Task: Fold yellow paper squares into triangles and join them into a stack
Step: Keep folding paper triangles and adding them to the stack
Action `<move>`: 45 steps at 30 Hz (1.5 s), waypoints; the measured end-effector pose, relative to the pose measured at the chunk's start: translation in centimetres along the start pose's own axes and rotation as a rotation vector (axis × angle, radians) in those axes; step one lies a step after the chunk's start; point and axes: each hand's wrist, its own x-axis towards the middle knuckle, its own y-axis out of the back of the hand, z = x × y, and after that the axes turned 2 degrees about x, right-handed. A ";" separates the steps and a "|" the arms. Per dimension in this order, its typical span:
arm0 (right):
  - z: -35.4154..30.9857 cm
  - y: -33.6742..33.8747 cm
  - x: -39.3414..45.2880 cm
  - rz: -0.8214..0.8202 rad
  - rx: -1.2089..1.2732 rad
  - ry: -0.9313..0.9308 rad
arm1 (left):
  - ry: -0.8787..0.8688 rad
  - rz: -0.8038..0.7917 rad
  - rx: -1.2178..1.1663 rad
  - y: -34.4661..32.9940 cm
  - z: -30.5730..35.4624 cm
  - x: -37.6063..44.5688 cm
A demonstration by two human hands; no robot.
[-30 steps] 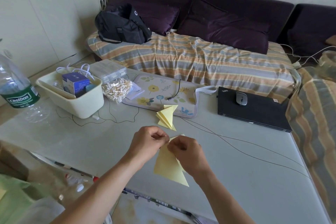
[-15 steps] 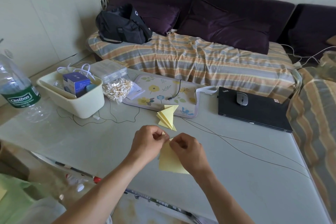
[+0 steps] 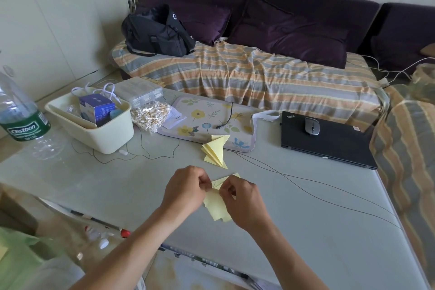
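Observation:
A yellow paper piece (image 3: 217,207) is held just above the pale table (image 3: 306,231), folded over on itself with its lower corner pointing toward me. My left hand (image 3: 186,189) pinches its upper left edge and my right hand (image 3: 242,200) pinches its upper right edge; their fingertips nearly meet at the top. Farther back, a stack of joined yellow folded triangles (image 3: 215,150) lies on the table at the edge of the floral mat, untouched.
A cream tub (image 3: 98,134) with a blue box, a bag of cotton swabs (image 3: 150,115) and a large water bottle (image 3: 18,113) stand at the left. A floral mat (image 3: 211,117), a shut black laptop (image 3: 329,143) with a mouse (image 3: 312,126), and thin cables (image 3: 306,180) lie behind and right.
The paper between my hands has been folded smaller; its long lower point has drawn up and shortened. Both hands stay in nearly the same spot. The stack has not moved.

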 end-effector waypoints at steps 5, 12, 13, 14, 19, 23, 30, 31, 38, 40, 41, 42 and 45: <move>0.1 0.1 -0.1 -0.008 -0.009 0.073 | -0.081 -0.091 -0.008 -0.3 0.2 -0.2; 0.1 0.0 0.2 0.091 0.015 0.044 | -0.034 0.020 -0.011 -0.1 -0.1 0.0; 0.2 0.1 0.3 0.101 0.015 0.045 | -0.032 0.012 -0.013 -0.1 -0.1 0.1; 0.3 0.1 0.3 0.100 0.013 0.055 | -0.036 -0.008 -0.012 -0.1 -0.1 0.1; 0.2 0.2 0.1 0.042 0.050 0.089 | -0.058 -0.051 0.008 0.0 0.2 -0.1; 0.2 0.7 0.3 0.147 0.057 0.034 | 0.025 0.024 -0.030 0.4 0.0 0.0; 0.2 1.0 0.3 0.164 0.083 0.013 | 0.080 0.011 -0.033 0.8 -0.3 -0.1; 0.3 1.2 0.4 0.178 0.094 0.003 | 0.087 0.012 -0.034 1.0 -0.4 0.0; 0.5 1.7 0.4 0.149 0.139 -0.062 | 0.078 0.007 -0.107 1.1 -1.0 0.3; 0.5 2.2 0.6 0.158 0.157 -0.102 | 0.087 0.020 -0.119 1.2 -1.4 0.5; 0.5 2.4 0.6 0.146 0.166 -0.125 | 0.093 0.036 -0.122 1.3 -1.6 0.6; 0.6 2.6 0.7 0.116 0.175 -0.150 | 0.101 0.057 -0.126 1.3 -1.9 0.7; 0.4 2.8 0.6 0.009 0.192 -0.221 | 0.153 0.154 -0.099 1.6 -2.8 1.0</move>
